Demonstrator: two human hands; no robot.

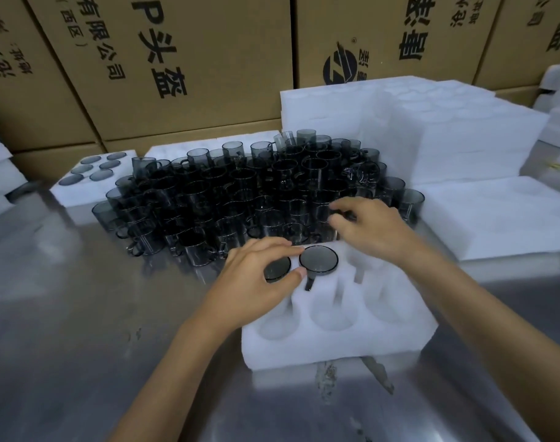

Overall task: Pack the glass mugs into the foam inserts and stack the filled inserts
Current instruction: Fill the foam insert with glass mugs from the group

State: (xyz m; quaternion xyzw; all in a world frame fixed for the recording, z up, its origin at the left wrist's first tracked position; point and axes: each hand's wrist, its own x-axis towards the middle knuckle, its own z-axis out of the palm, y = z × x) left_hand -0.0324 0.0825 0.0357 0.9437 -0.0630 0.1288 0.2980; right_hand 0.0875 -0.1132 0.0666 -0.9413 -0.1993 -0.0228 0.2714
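Already two mugs (318,260) sit in the foam insert (336,333).

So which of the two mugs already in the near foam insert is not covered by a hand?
The right-hand mug; the other lies under the left hand.

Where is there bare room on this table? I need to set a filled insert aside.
Bare steel table lies left of the foam insert, in front of the crowded loose mugs. The flat foam sheet at right is bare too. The filled insert borders the far left.
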